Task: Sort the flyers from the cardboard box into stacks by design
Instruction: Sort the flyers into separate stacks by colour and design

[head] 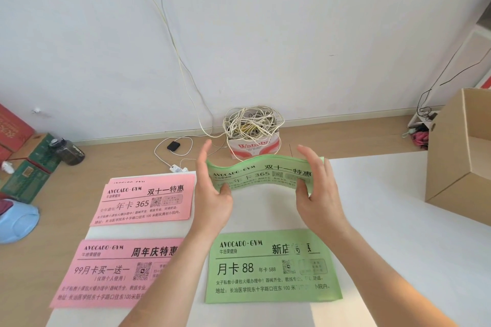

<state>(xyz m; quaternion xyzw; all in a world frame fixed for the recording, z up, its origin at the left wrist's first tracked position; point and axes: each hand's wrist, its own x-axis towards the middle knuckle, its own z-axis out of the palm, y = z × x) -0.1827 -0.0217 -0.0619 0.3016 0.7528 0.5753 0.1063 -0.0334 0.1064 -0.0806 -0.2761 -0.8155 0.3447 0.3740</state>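
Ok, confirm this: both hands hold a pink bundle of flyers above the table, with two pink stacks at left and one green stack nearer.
Not quite. In the head view the bundle of flyers between the left hand and right hand is green, not pink. The far pink stack and near pink stack at left and the green stack nearer are right.
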